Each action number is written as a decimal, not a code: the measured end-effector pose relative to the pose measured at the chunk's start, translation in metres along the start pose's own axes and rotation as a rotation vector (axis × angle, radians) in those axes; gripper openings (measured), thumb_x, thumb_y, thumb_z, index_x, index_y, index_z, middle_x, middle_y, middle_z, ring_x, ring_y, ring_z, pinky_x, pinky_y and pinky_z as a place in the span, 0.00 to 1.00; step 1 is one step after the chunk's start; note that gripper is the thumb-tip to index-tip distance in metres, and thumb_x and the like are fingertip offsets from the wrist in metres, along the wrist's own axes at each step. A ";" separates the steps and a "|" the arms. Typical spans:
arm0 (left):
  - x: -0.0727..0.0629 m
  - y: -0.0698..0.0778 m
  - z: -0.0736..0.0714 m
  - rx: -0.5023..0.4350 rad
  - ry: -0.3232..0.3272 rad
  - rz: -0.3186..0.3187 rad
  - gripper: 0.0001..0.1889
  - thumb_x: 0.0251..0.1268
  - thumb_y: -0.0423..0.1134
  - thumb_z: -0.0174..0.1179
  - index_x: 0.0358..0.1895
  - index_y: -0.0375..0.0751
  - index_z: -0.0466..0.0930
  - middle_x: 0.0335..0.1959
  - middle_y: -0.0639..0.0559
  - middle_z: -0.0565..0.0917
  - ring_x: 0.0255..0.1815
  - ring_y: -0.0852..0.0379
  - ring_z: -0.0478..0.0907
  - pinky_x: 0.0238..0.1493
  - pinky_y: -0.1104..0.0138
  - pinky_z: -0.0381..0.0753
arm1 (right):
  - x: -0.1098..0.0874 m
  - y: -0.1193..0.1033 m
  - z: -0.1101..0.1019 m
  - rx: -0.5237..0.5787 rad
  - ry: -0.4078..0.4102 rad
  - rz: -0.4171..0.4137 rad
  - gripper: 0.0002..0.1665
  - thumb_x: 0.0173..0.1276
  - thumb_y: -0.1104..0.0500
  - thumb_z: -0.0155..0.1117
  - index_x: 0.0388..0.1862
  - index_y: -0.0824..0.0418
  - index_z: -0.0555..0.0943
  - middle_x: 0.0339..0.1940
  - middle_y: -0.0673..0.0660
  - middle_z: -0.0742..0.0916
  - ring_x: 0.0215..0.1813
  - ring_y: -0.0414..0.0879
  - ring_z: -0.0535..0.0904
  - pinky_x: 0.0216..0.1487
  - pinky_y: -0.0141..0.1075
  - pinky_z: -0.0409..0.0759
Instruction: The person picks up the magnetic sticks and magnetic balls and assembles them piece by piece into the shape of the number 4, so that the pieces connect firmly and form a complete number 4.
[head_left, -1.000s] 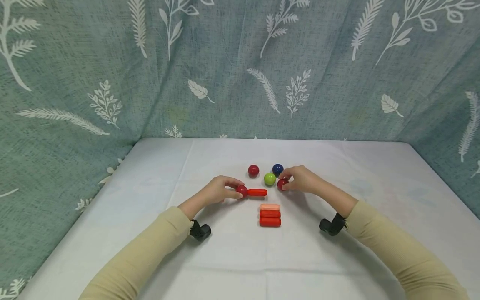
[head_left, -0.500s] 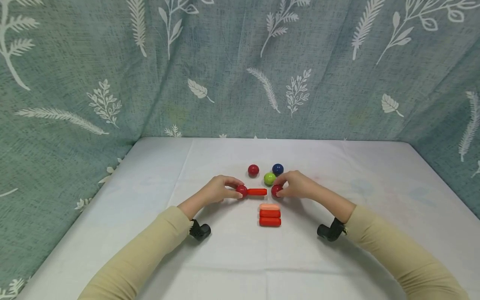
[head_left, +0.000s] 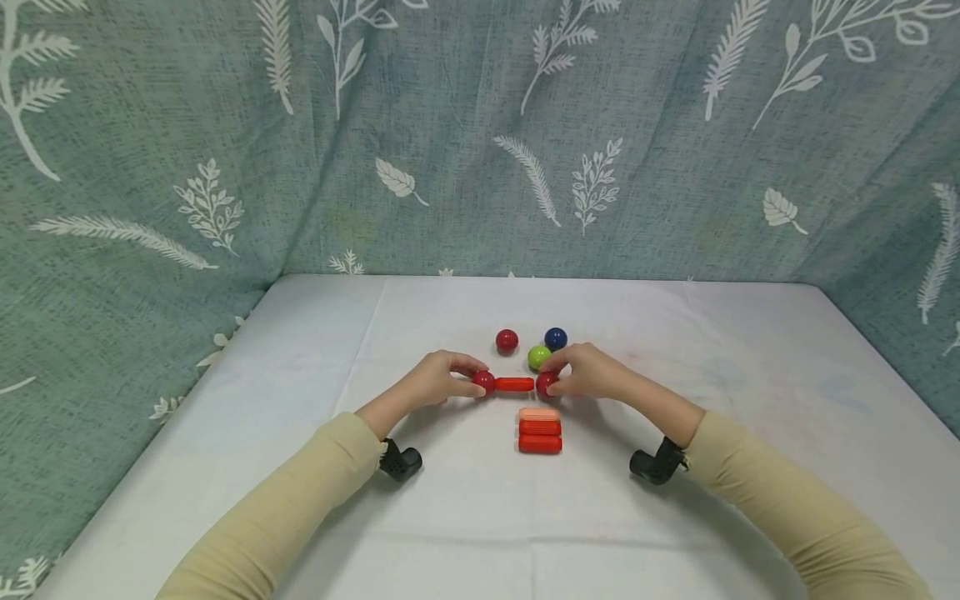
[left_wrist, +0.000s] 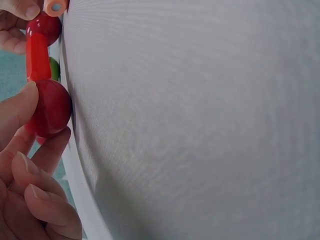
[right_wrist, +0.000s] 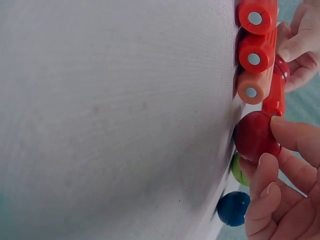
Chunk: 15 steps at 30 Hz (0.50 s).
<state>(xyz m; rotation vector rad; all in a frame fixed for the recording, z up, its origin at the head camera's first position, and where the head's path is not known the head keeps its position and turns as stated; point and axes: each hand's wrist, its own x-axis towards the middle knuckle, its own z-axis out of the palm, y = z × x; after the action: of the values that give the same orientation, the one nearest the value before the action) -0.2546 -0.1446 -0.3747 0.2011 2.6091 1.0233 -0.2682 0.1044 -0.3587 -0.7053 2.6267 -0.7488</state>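
A leafy green curtain hangs behind the white worktop [head_left: 675, 350]. The short red plastic stick [head_left: 514, 384] lies sideways. The left hand [head_left: 435, 379] pinches a shiny red ball [head_left: 483, 382] at its left end. The right hand [head_left: 592, 373] pinches another red ball [head_left: 545, 383], touching its right end.

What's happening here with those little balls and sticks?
A person in cream sleeves works at a white table. Their left hand pinches a dark red ball at one end of a short red rod, and their right hand holds another red ball at the other end. Three more rods lie stacked nearby, with spare balls beyond.
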 end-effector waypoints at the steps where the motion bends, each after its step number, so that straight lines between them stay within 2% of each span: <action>1: 0.000 0.000 0.000 0.000 0.000 0.001 0.20 0.51 0.43 0.67 0.50 0.53 0.80 0.47 0.53 0.80 0.39 0.56 0.72 0.25 0.67 0.73 | 0.000 0.000 0.000 -0.001 -0.001 -0.004 0.18 0.56 0.63 0.67 0.48 0.61 0.81 0.41 0.56 0.84 0.41 0.47 0.73 0.33 0.30 0.75; 10: 0.000 -0.001 0.001 0.000 0.004 0.002 0.20 0.51 0.43 0.67 0.50 0.53 0.80 0.47 0.54 0.80 0.40 0.55 0.72 0.26 0.67 0.74 | 0.001 -0.001 0.001 -0.006 -0.005 0.004 0.18 0.56 0.62 0.67 0.47 0.60 0.81 0.40 0.55 0.83 0.39 0.46 0.73 0.31 0.30 0.75; 15: 0.001 -0.004 -0.001 0.072 -0.006 0.079 0.21 0.53 0.44 0.66 0.53 0.53 0.78 0.49 0.54 0.80 0.43 0.56 0.71 0.32 0.68 0.73 | 0.002 0.001 0.002 0.006 -0.009 0.008 0.18 0.56 0.62 0.67 0.48 0.60 0.81 0.41 0.55 0.83 0.39 0.46 0.73 0.31 0.30 0.75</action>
<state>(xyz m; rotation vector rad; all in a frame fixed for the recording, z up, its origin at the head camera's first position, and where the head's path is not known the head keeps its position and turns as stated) -0.2556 -0.1478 -0.3770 0.3262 2.6535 0.9528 -0.2694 0.1032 -0.3608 -0.6946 2.6162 -0.7490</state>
